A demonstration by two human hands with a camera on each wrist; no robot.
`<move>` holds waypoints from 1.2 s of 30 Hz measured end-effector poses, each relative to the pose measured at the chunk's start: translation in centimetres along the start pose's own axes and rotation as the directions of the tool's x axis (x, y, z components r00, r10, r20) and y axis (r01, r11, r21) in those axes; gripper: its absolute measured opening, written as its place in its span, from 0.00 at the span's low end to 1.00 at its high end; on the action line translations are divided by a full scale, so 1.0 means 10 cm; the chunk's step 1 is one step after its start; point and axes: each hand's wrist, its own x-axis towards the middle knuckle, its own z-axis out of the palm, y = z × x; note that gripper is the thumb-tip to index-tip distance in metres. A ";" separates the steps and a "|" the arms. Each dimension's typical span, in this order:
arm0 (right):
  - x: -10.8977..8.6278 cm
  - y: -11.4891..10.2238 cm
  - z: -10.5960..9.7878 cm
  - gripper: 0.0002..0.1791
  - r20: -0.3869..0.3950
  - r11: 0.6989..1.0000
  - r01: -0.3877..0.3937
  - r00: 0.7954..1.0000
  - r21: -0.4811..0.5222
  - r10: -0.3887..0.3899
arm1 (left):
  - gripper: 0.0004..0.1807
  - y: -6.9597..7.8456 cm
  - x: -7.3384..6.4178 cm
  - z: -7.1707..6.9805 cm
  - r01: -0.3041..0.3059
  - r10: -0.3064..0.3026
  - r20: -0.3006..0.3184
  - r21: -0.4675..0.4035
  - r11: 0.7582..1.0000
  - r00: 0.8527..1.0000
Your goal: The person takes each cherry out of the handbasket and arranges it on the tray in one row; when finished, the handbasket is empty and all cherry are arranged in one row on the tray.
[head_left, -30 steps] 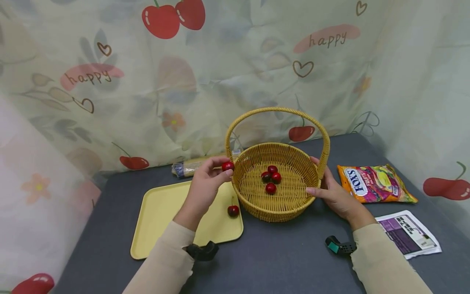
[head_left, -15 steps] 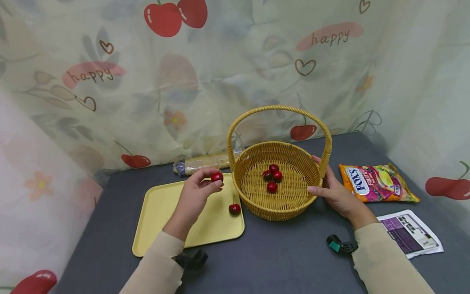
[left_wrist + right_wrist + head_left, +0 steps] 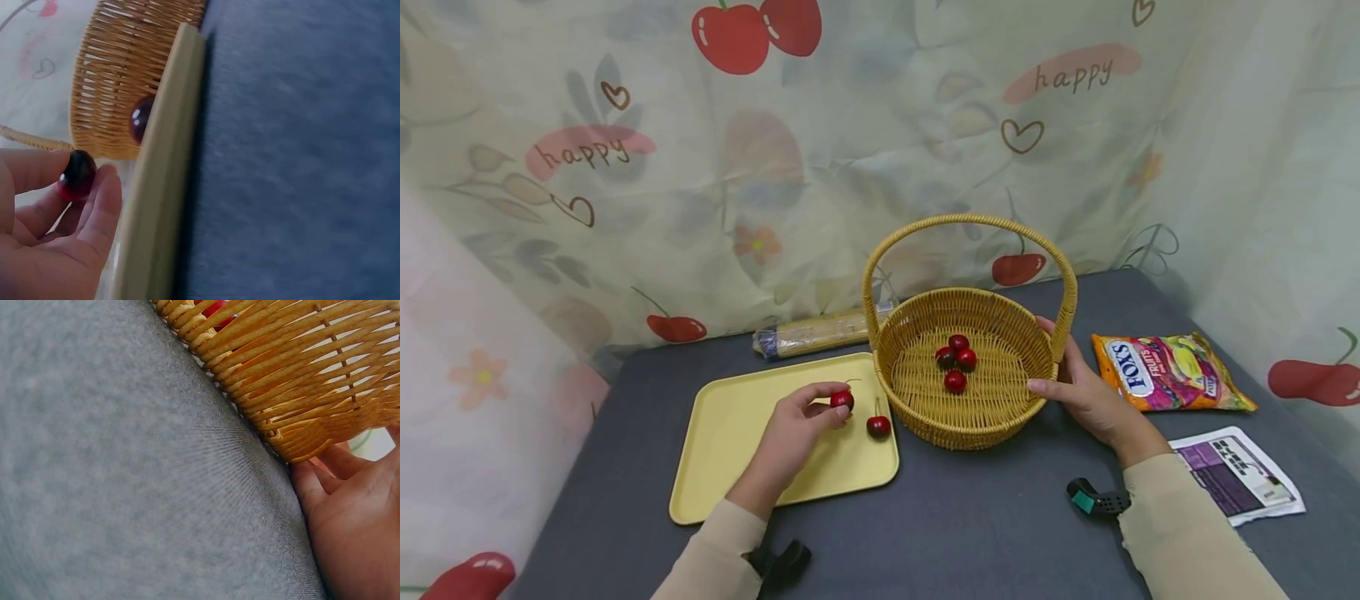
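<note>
Between thumb and fingers, my left hand (image 3: 790, 433) pinches a dark red cherry (image 3: 842, 400) over the right part of the yellow tray (image 3: 722, 442); whether the fruit touches the tray I cannot tell. The left wrist view shows this same cherry (image 3: 77, 176) at the fingertips. A second cherry (image 3: 878, 427), its stem upright, lies on the tray close by. Right of the tray stands a round wicker basket (image 3: 910, 408) with a tall handle, several cherries (image 3: 955, 382) on its floor. My right hand (image 3: 1093, 408) grips the basket's right side, thumb over the rim and fingers outside.
A long clear-wrapped pack (image 3: 812, 333) lies behind the tray, against the printed cloth backdrop. To the basket's right are an orange FOX'S candy bag (image 3: 1172, 372) and, nearer, a white and purple packet (image 3: 1240, 475). A dark grey cloth (image 3: 970, 525) covers the table.
My left hand has carried the cherry from beside the basket's left rim leftward and down to the tray. The right hand and the basket have stayed in place.
</note>
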 end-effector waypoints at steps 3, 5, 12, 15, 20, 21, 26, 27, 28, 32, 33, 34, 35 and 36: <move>0.00 0.00 0.00 0.54 0.002 1.000 0.004 1.000 0.004 -0.004 | 0.18 -0.06 -0.02 -0.01 0.019 -0.019 -0.001 0.045 0.999 1.000; 0.00 0.00 0.00 0.54 0.002 1.000 0.007 1.000 0.009 -0.007 | 0.18 -0.10 -0.03 -0.01 0.020 -0.020 -0.002 0.078 0.997 1.000; 0.01 0.00 0.00 0.55 -0.008 1.000 -0.005 1.000 0.014 0.005 | 0.15 -0.22 -0.01 0.00 -0.012 0.014 -0.008 0.198 0.980 1.000; 0.01 0.00 0.00 0.54 -0.015 1.000 -0.012 1.000 0.013 0.012 | 0.14 -0.25 -0.01 0.02 -0.035 0.037 -0.003 0.243 0.969 0.999; 0.01 0.00 0.00 0.54 -0.013 1.000 -0.011 1.000 0.013 0.012 | 0.14 -0.27 -0.03 0.02 -0.054 0.057 -0.001 0.289 0.956 0.998; 0.01 0.00 0.00 0.54 -0.013 1.000 -0.012 1.000 0.013 0.013 | 0.14 -0.28 -0.03 0.02 -0.058 0.060 0.002 0.296 0.953 0.998; 0.00 0.00 0.01 0.54 -0.014 1.000 -0.015 1.000 0.013 0.015 | 0.14 -0.31 -0.03 0.01 -0.083 0.083 0.015 0.320 0.944 0.996; 0.00 0.00 0.01 0.54 -0.015 1.000 -0.017 1.000 0.011 0.017 | 0.14 -0.31 -0.03 0.01 -0.088 0.087 0.017 0.322 0.943 0.996; 0.00 0.00 0.01 0.54 -0.016 1.000 -0.018 1.000 0.010 0.018 | 0.14 -0.31 -0.03 0.01 -0.090 0.090 0.016 0.325 0.941 0.996; 0.01 0.00 0.01 0.54 -0.017 1.000 -0.018 1.000 0.012 0.019 | 0.14 -0.31 -0.03 0.02 -0.092 0.092 0.014 0.332 0.939 0.996; 0.01 0.00 0.01 0.54 -0.016 1.000 -0.017 1.000 0.013 0.018 | 0.14 -0.32 -0.03 0.02 -0.090 0.091 0.014 0.331 0.939 0.996; 0.01 0.00 0.01 0.54 -0.016 1.000 -0.017 1.000 0.014 0.017 | 0.14 -0.32 -0.03 0.02 -0.090 0.091 0.013 0.331 0.939 0.996; 0.01 0.00 0.01 0.54 -0.015 1.000 -0.016 1.000 0.015 0.016 | 0.14 -0.32 -0.03 0.02 -0.089 0.090 0.013 0.329 0.940 0.996; 0.02 0.00 0.01 0.54 -0.015 1.000 -0.016 1.000 0.014 0.016 | 0.14 -0.31 -0.04 0.03 -0.088 0.089 0.012 0.328 0.941 0.996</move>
